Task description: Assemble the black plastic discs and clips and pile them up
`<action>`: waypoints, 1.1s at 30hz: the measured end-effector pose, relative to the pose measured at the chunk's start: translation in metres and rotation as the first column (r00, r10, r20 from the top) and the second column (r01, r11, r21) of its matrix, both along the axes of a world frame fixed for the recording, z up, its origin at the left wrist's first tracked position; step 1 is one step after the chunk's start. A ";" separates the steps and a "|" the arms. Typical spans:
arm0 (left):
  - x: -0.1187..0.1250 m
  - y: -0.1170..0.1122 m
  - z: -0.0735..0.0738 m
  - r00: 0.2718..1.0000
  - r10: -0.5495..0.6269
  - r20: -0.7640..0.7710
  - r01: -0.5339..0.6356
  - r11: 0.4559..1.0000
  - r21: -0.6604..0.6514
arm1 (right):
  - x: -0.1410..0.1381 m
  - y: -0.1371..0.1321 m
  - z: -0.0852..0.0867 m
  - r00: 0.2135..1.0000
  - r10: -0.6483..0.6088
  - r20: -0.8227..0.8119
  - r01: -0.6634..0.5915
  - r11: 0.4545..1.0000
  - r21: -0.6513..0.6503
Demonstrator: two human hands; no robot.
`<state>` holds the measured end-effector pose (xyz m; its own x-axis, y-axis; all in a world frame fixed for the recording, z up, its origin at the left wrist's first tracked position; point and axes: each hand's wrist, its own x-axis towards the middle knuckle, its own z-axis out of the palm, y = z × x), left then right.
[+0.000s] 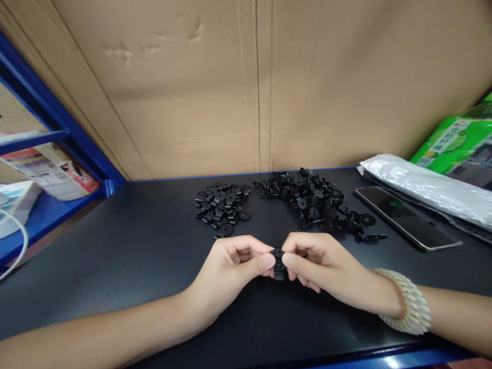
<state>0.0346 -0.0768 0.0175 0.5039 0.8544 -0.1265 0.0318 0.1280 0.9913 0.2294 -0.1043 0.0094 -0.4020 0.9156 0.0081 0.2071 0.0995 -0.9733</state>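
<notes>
Between both hands, above the near middle of the black table [126, 256], is a small black plastic clip [279, 260] with a round, holed disc and a tab pointing down. My left hand [238, 264] pinches its left edge between thumb and fingers. On the opposite edge, my right hand [321, 259] grips the same clip, also with thumb and fingers. Behind the left hand lies a pile of similar black clips [221, 202]. A larger, looser heap of black disc parts [307, 195] spreads behind the right hand, many of them tilted or splayed.
A phone [407, 215] lies flat at the right, beside a silvery-white plastic bag [430, 187] and a green package [449, 141]. Cardboard [184, 92] stands along the back edge. Blue shelving [88, 159] holding a printed bag and a white cable rises at the left.
</notes>
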 end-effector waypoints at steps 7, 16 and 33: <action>-0.003 0.011 0.004 0.998 0.062 -0.019 -0.059 0.990 0.127 | 0.001 0.004 -0.002 0.998 0.028 -0.048 -0.031 0.997 -0.066; -0.030 0.063 0.012 0.929 0.342 -0.140 -0.211 0.802 0.558 | 0.004 0.003 -0.003 0.997 0.047 -0.057 -0.053 0.994 -0.098; -0.023 0.045 0.016 0.969 0.180 -0.169 -0.131 0.956 0.262 | 0.005 0.003 0.000 0.998 0.053 -0.023 -0.055 0.993 -0.100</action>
<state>0.0120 -0.0315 0.0340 0.3497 0.9367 0.0186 0.2208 -0.1017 0.9700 0.2340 -0.1018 0.0094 -0.4514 0.8892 -0.0744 0.1842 0.0113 -0.9828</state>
